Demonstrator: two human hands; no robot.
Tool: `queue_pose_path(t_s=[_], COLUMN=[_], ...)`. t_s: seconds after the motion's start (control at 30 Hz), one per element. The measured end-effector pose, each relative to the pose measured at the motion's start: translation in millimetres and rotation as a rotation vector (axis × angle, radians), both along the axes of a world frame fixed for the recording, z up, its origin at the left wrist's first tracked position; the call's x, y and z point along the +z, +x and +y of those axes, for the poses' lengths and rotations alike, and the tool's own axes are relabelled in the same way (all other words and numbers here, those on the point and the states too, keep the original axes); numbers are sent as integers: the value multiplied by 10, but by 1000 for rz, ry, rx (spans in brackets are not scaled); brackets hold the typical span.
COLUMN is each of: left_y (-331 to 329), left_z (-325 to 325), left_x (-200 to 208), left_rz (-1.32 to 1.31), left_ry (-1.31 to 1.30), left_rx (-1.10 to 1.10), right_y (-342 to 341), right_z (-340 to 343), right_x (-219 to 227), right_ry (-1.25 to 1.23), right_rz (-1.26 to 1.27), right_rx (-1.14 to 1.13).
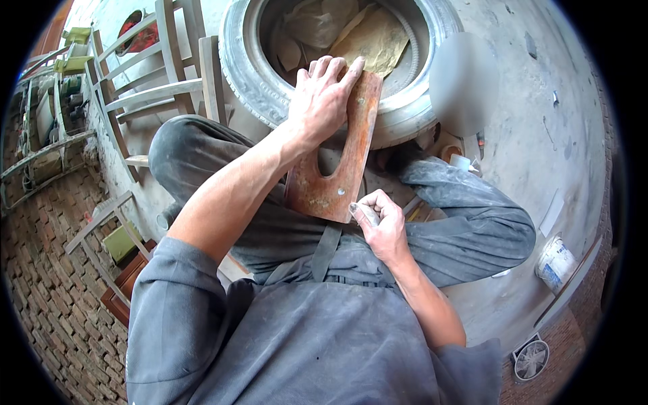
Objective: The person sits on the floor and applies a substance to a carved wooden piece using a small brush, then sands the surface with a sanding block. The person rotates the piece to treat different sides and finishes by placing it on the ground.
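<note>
A tire point(244, 64) lies on the far side, the far end of a rusty slotted plate point(360, 135) over its near rim. The left hand point(322, 101) grips that end; the right hand point(382, 226) curls narrow at the near right corner, its hold unclear. This looks like steadying and edge handling; moving the right hand would call for a firm left grip.

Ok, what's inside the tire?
Inside the tire, a yellowish sheet and pale crumpled material show. What lies beneath them is hidden; the left hand and rusty plate cover part of its near side.
</note>
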State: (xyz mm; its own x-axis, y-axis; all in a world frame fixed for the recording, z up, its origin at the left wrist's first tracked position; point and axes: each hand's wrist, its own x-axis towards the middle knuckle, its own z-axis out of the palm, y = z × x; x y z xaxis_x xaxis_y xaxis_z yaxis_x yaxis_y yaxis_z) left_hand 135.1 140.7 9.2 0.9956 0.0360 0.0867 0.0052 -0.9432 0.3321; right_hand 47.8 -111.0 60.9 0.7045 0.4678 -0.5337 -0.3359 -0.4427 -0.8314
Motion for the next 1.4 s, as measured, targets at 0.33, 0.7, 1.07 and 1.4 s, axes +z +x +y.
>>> queue_pose_path(t_s=[0.33,0.7,1.07,1.4], left_y=[23,33,42,46], left_z=[9,-2,5,-27], left_x=[8,17,22,-13], left_rz=[5,-3,-16,-54], left_ry=[7,8,1,-3], left_rx=[0,12,3,8], right_y=[-80,19,175,1347], right_z=[-54,-53,84,530], right_x=[48,-12,-60,-308], right_ry=[7,34,-50,-18], right_rz=[-6,-28,-32,-127], right_rx=[15,-2,7,-120])
